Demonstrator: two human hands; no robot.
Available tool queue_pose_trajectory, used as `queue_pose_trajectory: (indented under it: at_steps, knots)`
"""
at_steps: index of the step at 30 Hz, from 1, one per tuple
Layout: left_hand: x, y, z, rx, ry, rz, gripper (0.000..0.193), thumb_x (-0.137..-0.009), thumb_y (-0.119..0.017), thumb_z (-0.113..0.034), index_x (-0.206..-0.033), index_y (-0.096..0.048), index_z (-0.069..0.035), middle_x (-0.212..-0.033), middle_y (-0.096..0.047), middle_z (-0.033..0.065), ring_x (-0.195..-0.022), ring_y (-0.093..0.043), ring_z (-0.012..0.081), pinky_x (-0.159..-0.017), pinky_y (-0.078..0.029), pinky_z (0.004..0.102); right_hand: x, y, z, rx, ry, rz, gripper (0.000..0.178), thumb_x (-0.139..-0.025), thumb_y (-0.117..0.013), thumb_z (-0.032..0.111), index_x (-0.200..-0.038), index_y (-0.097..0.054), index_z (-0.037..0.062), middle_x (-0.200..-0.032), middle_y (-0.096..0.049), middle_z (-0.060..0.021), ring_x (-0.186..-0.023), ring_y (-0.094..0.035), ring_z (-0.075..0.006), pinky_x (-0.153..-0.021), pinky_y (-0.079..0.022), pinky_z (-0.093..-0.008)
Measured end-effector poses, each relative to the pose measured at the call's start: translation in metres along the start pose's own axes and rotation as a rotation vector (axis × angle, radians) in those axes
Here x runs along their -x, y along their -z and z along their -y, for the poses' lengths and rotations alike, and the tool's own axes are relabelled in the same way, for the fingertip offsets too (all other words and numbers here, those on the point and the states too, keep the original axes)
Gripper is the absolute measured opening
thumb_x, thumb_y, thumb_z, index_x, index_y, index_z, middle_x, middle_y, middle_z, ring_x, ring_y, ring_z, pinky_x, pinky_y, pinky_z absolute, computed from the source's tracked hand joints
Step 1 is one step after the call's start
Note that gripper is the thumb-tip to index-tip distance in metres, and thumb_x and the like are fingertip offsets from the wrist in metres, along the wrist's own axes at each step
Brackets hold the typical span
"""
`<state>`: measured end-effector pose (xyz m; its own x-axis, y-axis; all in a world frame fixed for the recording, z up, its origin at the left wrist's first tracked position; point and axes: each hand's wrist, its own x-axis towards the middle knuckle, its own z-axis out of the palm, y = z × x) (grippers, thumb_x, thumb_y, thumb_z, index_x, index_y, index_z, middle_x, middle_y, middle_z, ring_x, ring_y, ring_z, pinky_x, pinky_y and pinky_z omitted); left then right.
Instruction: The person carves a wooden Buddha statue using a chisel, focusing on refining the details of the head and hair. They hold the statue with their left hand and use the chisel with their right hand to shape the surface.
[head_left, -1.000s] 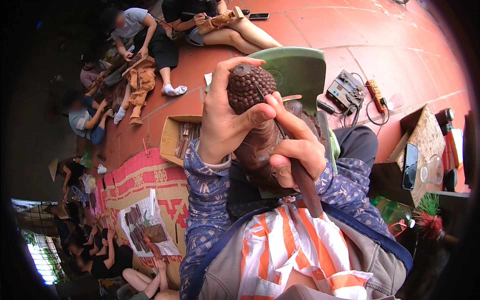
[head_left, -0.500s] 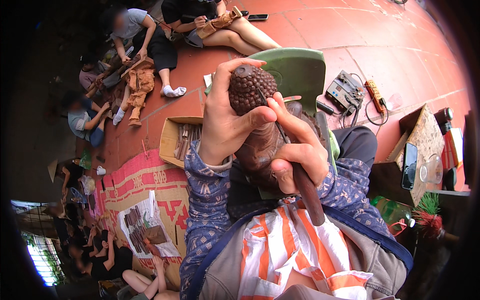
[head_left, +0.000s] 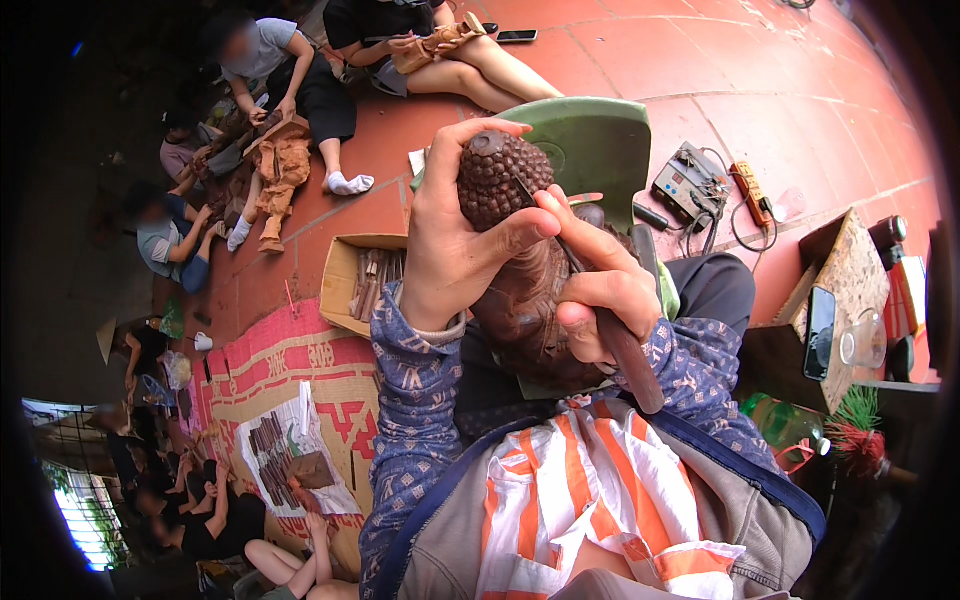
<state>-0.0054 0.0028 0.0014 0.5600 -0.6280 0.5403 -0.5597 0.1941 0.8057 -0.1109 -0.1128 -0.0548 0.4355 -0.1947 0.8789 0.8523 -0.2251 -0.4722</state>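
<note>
A dark brown carved wooden statue [head_left: 520, 300] rests upright in my lap, its head [head_left: 505, 165] covered in small round knobs. My left hand [head_left: 455, 225] wraps around the side of that head, with the thumb reaching across the neck. In my right hand [head_left: 610, 285] is a carving chisel [head_left: 630, 365] with a thick brown wooden handle and a thin dark blade. The blade's tip touches the knobs on the near right side of the head. My left thumb meets the blade near my right fingertips. My hands hide much of the statue's middle.
A green plastic chair [head_left: 600, 140] stands just beyond. To the left are a cardboard box [head_left: 340, 285] of tools and a patterned mat [head_left: 350, 400] with chisels on paper. An electrical control box [head_left: 690, 185] and power strip [head_left: 750, 190] lie right. Several people carve nearby.
My right hand has turned a little, swinging the chisel's handle end up and to the right. The blade stays at the knobs. My left hand and the statue hold almost still.
</note>
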Motion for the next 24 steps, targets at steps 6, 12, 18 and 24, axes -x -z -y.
queue_pose_trajectory:
  at_steps: [6, 12, 18, 24]
  knots:
    - [-0.003, -0.006, -0.007, 0.031, 0.008, 0.003, 0.065, -0.074, -0.08, -0.034, -0.119, -0.047, -0.001, -0.107, -0.06, 0.0081, -0.091, -0.062, 0.0129, -0.08, -0.05, 0.0257, -0.004, 0.0, 0.012, -0.028, -0.075, -0.052, 0.022, -0.087, -0.066, 0.018, -0.083, -0.058, -0.0017, -0.125, -0.049, -0.0384, -0.122, -0.047, -0.0489, -0.102, -0.039, -0.051]
    - [-0.001, -0.004, -0.006, 0.02, 0.032, -0.029, 0.073, -0.073, -0.075, -0.049, -0.118, -0.045, 0.0, -0.106, -0.06, 0.0113, -0.092, -0.062, 0.0144, -0.081, -0.05, 0.0263, -0.006, -0.014, 0.02, 0.089, -0.056, -0.109, 0.024, -0.087, -0.067, 0.018, -0.081, -0.057, -0.0032, -0.122, -0.052, -0.0375, -0.121, -0.049, -0.0476, -0.101, -0.041, -0.0483]
    - [-0.003, -0.01, -0.012, 0.041, 0.097, -0.02, 0.079, -0.072, -0.073, -0.057, -0.119, -0.045, 0.0, -0.106, -0.061, 0.0136, -0.093, -0.061, 0.0155, -0.082, -0.05, 0.0267, -0.009, -0.014, 0.023, 0.088, -0.081, -0.173, 0.027, -0.086, -0.068, 0.02, -0.079, -0.054, -0.0029, -0.121, -0.052, -0.038, -0.118, -0.052, -0.0481, -0.098, -0.043, -0.0487]
    - [-0.002, -0.003, -0.003, -0.03, 0.024, -0.026, 0.08, -0.071, -0.072, -0.058, -0.118, -0.045, 0.0, -0.106, -0.061, 0.0133, -0.093, -0.061, 0.0158, -0.082, -0.05, 0.0269, -0.006, -0.016, 0.021, 0.059, -0.069, -0.171, 0.027, -0.086, -0.068, 0.02, -0.079, -0.054, -0.0027, -0.121, -0.052, -0.0386, -0.117, -0.051, -0.0502, -0.096, -0.044, -0.0485]
